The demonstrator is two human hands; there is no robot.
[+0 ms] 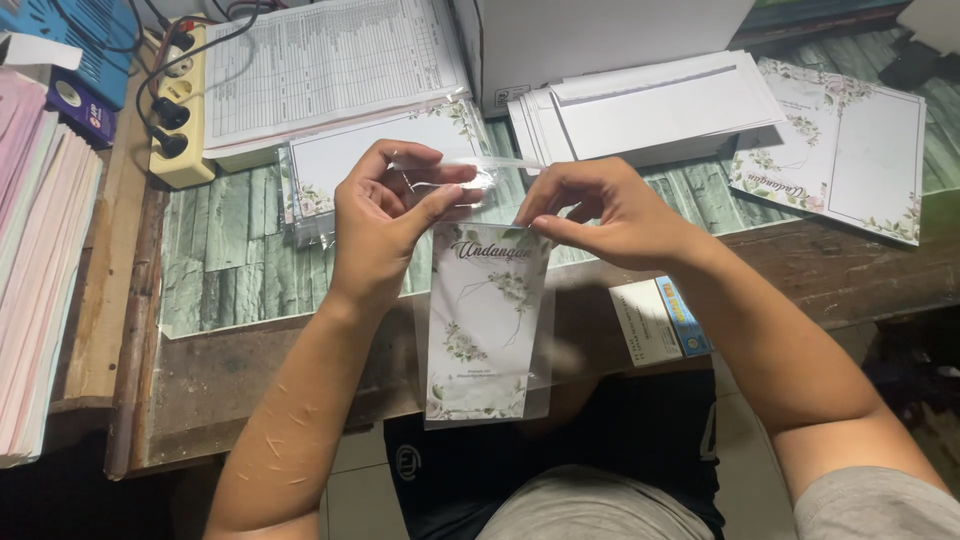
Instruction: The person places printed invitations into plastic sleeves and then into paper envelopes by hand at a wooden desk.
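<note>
card (pixel 486 320): white, green leaf print | sleeve (pixel 540 300): clear | table cover (pixel 235 250): green wood-plank pattern | power strip (pixel 180 105): cream

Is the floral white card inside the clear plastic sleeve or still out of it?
Inside: the floral white card sits within the clear plastic sleeve, whose top flap both hands pinch, unsealed.

pink paper stack (pixel 40 260): cut by left edge | form sheet (pixel 330 65): cut off at top

Power strip (pixel 178 105) w/ black plugs at my far left, printed sheet (pixel 330 65) beside it, white envelopes (pixel 650 105) ahead, flat floral card (pixel 835 150) far right, pink paper stack (pixel 40 260) at left edge
</note>
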